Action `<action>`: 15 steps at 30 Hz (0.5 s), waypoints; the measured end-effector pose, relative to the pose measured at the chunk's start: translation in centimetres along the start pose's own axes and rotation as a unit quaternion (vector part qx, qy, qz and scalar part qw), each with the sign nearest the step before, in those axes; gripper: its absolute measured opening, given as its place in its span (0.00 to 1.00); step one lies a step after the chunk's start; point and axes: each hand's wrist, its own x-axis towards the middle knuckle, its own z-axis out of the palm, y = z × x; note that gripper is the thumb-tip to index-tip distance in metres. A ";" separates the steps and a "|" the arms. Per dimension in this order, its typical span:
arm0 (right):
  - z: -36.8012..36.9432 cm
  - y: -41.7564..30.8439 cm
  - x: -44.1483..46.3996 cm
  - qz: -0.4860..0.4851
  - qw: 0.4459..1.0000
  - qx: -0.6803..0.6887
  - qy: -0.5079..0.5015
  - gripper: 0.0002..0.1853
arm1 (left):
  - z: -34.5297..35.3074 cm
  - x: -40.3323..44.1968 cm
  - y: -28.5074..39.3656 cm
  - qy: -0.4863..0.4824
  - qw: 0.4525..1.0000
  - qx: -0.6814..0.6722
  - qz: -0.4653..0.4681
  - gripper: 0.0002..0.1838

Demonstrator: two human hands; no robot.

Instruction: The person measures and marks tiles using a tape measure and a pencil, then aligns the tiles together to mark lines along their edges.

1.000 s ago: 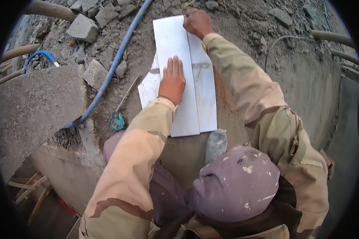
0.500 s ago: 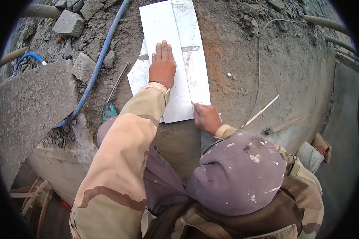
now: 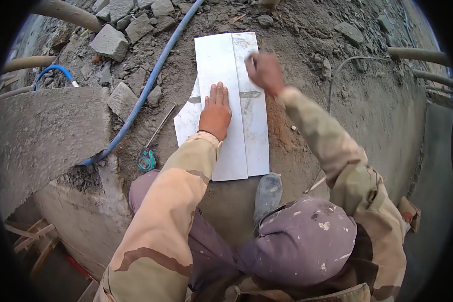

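My left hand (image 3: 216, 113) lies flat with fingers stretched on a long white panel (image 3: 226, 156), pressing it down. This panel overlaps a wider white sheet (image 3: 256, 131), which has a grey band across it and sticks out on both sides. My right hand (image 3: 267, 73) is closed near the sheet's upper right edge, just right of the panel's long edge. Whatever its fingers hold is too small and hidden to make out.
A teal tool like a tape measure (image 3: 147, 160) and a thin metal rod (image 3: 162, 123) lie left of the sheets. Beyond them runs a blue hose (image 3: 143, 95). Broken concrete blocks (image 3: 109, 42) lie at the upper left. My boot (image 3: 269, 194) is below the sheets.
My right hand has moved from the bottom of the panel's long edge up to near its top. My left hand stays on the panel. The view has shifted, placing the sheets lower.
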 end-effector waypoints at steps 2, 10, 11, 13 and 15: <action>2.1 0.9 6.7 -0.006 0.998 0.005 0.064 0.10 | 0.2 -0.1 -0.1 -0.007 1.000 0.008 0.004 0.42; 4.7 -0.9 9.2 0.089 0.994 -0.055 0.042 0.14 | 0.9 -0.2 -0.4 0.029 0.999 -0.009 0.022 0.41; 4.7 -0.8 7.9 0.096 0.993 -0.058 0.036 0.14 | 0.6 -0.3 -0.3 0.023 0.999 -0.012 0.022 0.41; 3.9 -1.2 3.9 0.078 0.992 -0.074 -0.061 0.12 | 0.0 -0.3 -0.1 0.011 0.999 -0.020 0.023 0.42; 2.3 -2.5 -2.2 0.089 0.988 -0.065 -0.112 0.11 | 0.0 -0.3 -0.2 0.011 1.000 -0.019 0.008 0.43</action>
